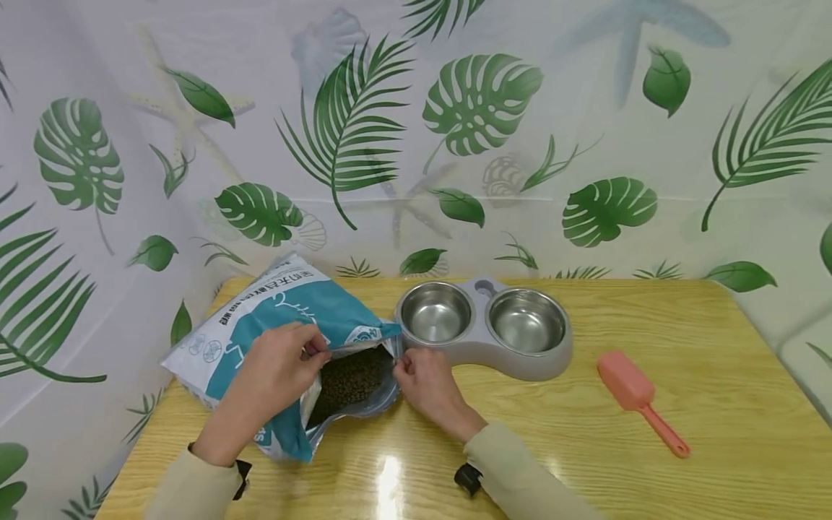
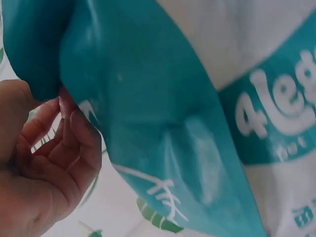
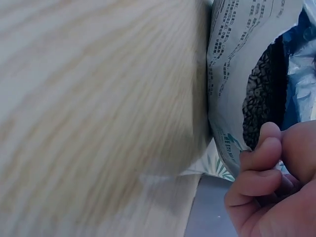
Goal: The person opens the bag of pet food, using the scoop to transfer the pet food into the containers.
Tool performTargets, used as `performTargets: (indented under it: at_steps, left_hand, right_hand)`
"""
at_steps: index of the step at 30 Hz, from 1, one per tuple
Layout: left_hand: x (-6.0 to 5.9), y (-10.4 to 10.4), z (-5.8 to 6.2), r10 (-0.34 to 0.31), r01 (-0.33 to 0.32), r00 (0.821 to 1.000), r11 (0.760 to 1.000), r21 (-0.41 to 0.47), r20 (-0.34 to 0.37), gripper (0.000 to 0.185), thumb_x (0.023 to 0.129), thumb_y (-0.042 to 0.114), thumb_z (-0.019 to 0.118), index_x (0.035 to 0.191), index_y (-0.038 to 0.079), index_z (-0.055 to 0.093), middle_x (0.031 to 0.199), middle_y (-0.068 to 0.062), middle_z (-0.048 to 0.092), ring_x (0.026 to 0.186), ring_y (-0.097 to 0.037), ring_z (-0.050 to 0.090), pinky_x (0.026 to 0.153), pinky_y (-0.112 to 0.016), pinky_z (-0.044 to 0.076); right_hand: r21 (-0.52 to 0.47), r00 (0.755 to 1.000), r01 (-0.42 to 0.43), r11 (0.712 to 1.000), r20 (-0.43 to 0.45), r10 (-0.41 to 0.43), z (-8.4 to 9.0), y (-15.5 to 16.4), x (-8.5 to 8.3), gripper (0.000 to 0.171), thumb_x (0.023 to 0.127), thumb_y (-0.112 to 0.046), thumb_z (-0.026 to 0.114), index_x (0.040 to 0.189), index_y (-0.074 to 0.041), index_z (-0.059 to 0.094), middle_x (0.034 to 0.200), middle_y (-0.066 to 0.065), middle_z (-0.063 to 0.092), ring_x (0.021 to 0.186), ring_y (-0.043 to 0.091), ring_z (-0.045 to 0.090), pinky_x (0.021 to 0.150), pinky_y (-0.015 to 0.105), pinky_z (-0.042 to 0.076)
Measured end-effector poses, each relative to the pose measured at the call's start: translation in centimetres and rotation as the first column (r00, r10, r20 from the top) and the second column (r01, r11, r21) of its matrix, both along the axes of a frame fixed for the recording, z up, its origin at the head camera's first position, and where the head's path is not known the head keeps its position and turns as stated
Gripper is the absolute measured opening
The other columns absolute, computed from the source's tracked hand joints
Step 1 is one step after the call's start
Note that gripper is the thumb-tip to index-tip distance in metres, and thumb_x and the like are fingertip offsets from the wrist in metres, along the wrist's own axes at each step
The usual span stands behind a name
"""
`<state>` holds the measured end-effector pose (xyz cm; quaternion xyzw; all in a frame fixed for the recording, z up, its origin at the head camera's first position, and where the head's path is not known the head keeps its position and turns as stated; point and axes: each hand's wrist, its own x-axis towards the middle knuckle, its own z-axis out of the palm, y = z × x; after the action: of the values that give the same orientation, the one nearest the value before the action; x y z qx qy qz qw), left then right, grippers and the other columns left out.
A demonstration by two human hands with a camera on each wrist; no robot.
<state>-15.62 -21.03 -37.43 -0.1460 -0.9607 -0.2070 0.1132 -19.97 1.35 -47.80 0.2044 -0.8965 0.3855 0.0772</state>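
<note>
A teal and white pet food bag [image 1: 273, 325] lies on the wooden table [image 1: 585, 448], its mouth open toward me with dark kibble [image 1: 347, 379] showing inside. My left hand [image 1: 276, 368] pinches the upper lip of the bag's opening; the left wrist view shows its fingers [image 2: 74, 133] curled on the teal film [image 2: 163, 113]. My right hand [image 1: 422, 383] grips the right edge of the opening. The right wrist view shows its curled fingers [image 3: 261, 163] beside the bag [image 3: 232, 74] and the kibble [image 3: 259, 94].
A grey double feeder [image 1: 455, 355] with two empty steel bowls [image 1: 435, 312] [image 1: 526, 321] stands just right of the bag. A pink scoop [image 1: 640, 401] lies further right on the table. A leaf-patterned curtain [image 1: 455, 130] hangs behind and to the left.
</note>
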Motion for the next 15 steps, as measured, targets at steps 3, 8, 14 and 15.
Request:
performTargets:
  at_steps: [3,8,14,15]
  left_hand:
    - [-0.4,-1.1,0.0,0.027,-0.031,0.998,0.998,-0.063,-0.055,0.013,0.086,0.015,0.083,0.079,0.019,0.072,0.077,0.004,0.069,0.073,-0.012,0.063,0.071,-0.038,0.051]
    - [-1.6,-3.7,-0.7,0.184,-0.197,0.978,0.966,-0.167,-0.094,0.046,0.077,0.05,0.086,0.103,0.015,0.07,0.118,-0.014,0.065,0.111,-0.04,0.058,0.09,-0.071,0.04]
    - [-3.3,-6.6,-1.3,0.336,-0.3,0.927,0.932,-0.206,0.17,0.131,0.068,0.081,0.075,0.164,0.011,0.02,0.169,-0.03,-0.001,0.151,-0.063,0.003,0.096,-0.095,0.013]
    - [-3.5,-6.9,-1.3,0.335,-0.29,0.914,0.934,-0.209,0.23,0.135,0.069,0.084,0.071,0.166,0.012,0.012,0.169,-0.03,-0.01,0.151,-0.064,-0.003,0.094,-0.096,0.011]
  right_hand:
    - [0.021,1.0,-0.009,1.0,0.002,0.009,0.1,-0.2,0.1,0.032,0.089,-0.003,0.064,0.059,-0.01,0.055,0.053,-0.003,0.051,0.049,0.004,0.039,0.048,0.017,0.034]
    - [0.033,0.999,-0.023,0.999,-0.022,0.024,0.1,-0.4,0.3,0.034,0.088,-0.002,0.064,0.058,-0.012,0.051,0.052,-0.006,0.045,0.048,0.003,0.036,0.047,0.017,0.03]
    - [0.035,0.999,-0.023,0.999,-0.027,0.024,0.3,-0.6,0.4,0.033,0.086,-0.002,0.065,0.057,-0.013,0.051,0.051,-0.007,0.043,0.049,0.004,0.036,0.048,0.017,0.03]
    - [0.034,0.999,-0.029,0.999,-0.019,0.029,0.4,-0.6,0.4,0.034,0.087,-0.003,0.065,0.057,-0.013,0.052,0.051,-0.007,0.043,0.049,0.004,0.036,0.048,0.017,0.03]
